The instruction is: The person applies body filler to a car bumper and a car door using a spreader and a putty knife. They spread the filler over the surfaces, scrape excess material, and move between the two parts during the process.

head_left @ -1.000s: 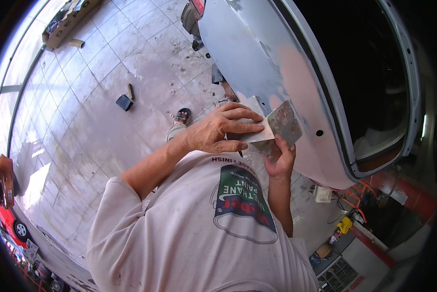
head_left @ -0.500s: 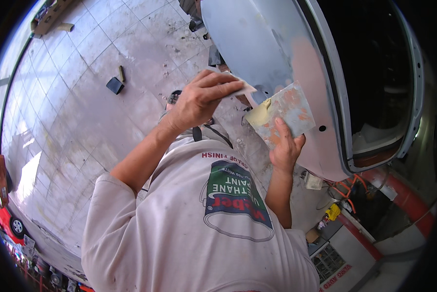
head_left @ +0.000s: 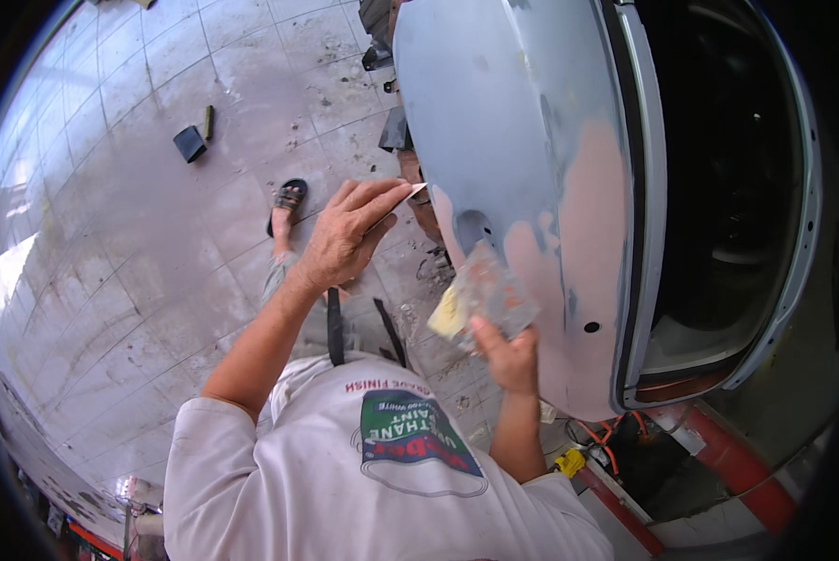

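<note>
Pinched in my left hand point(head_left: 349, 238) is a thin, pale putty spreader point(head_left: 418, 190), its tip close to the left edge of a car door point(head_left: 480, 103). Whether the tip touches the door, I cannot tell. My right hand point(head_left: 513, 360) grips a square mixing board point(head_left: 505, 288) from below, thumb on top. Grey and orange stains cover the board, and a lump of yellow putty point(head_left: 449, 314) sits along its left side. The door is grey-blue with smooth pink patches point(head_left: 595, 187). A handle recess point(head_left: 473, 224) shows just above the board.
On the tiled floor point(head_left: 157, 243) to the left lie a dark square block point(head_left: 189, 143) and a short stick point(head_left: 209, 122). A dark window opening point(head_left: 718, 187) is beyond the door. Orange cables point(head_left: 610, 456) and a yellow object point(head_left: 570, 461) lie at the lower right.
The spreader has come away from the board, and my left hand is now lower and further left, by the door's edge. The board has moved down and left. The whole view has shifted.
</note>
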`<state>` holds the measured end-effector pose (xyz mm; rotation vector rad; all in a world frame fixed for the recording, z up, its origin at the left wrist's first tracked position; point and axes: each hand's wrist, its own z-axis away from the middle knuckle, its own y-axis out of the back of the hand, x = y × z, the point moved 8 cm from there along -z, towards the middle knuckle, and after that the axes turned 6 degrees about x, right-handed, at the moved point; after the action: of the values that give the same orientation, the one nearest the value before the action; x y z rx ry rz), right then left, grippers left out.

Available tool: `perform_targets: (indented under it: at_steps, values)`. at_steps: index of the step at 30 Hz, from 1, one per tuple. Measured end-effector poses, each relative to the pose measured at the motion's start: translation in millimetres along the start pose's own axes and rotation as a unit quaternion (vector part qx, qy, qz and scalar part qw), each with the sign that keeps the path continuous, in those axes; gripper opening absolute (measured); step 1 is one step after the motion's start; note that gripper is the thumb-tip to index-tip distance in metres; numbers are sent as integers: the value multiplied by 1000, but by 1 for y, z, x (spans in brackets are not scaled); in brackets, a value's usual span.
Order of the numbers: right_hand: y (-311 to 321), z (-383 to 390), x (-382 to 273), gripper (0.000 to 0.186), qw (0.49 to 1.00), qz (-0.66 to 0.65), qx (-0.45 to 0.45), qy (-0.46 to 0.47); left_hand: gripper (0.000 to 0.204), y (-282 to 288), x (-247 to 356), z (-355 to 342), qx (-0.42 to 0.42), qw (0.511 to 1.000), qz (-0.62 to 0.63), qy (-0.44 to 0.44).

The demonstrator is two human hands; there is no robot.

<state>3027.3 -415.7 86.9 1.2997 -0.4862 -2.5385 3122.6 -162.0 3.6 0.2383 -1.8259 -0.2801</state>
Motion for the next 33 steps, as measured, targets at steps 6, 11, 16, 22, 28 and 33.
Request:
perform_targets:
  at_steps: [6, 11, 16, 22, 28, 33]
  values:
    - [-41, -3, 62, 38, 987, 56, -148, -24, 60, -34, 6, -67, 84, 944, -194, -254]
    - [-35, -7, 77, 37, 987, 71, -126, -76, 59, -39, 12, -110, 136, 906, -230, -329]
    - [-25, -11, 74, 35, 990, 74, -96, -75, 55, -56, 6, -116, 103, 904, -231, -345]
    - [-31, -16, 59, 33, 992, 68, -104, -21, 53, -51, 7, -113, 67, 911, -210, -349]
    - [-36, -16, 52, 30, 991, 53, -109, -59, 60, -38, 28, -129, 108, 886, -234, -385]
    - [-33, -14, 64, 30, 992, 53, -92, -61, 48, -45, 19, -121, 42, 891, -246, -380]
